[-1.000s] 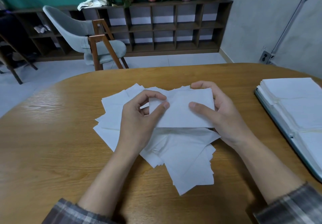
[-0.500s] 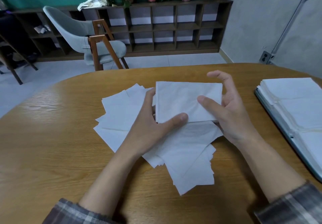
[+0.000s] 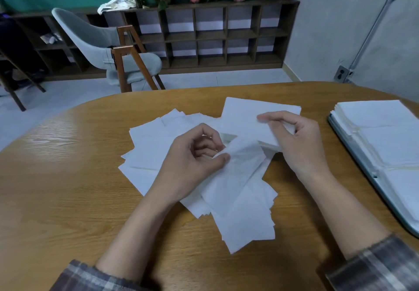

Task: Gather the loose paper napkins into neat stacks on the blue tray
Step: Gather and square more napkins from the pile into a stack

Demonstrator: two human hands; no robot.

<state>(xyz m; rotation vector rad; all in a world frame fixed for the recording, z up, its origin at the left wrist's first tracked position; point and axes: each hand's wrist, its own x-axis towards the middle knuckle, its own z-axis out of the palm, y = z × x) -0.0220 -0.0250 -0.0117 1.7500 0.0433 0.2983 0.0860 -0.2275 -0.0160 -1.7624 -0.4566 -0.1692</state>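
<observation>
**Napkin sort: hands over loose pile, mid-desk**

Loose napkins (image 3: 158, 145) lie fanned and overlapping at the middle of the desk (image 3: 56, 188), corners jutting toward the near edge. Left hand (image 3: 192, 166): thumb and fingers (image 3: 223, 158) pinched together on the upper end of one napkin (image 3: 235, 177), which is lifted and creased. Right hand (image 3: 297, 141): fingers closed on a squared small stack (image 3: 242, 116), held at the far right of the pile; cannot tell whether it rests on the pile or is raised.

Tray (image 3: 362, 164) sits at the desk's right edge, well apart from the pile, partly out of frame. Neat napkin stacks (image 3: 381, 118) cover it, edges aligned.

Open room: bare wood left of the pile, in front of it, and in the strip between pile and tray. Desk's far edge is curved.

No writing or labels legible.
</observation>
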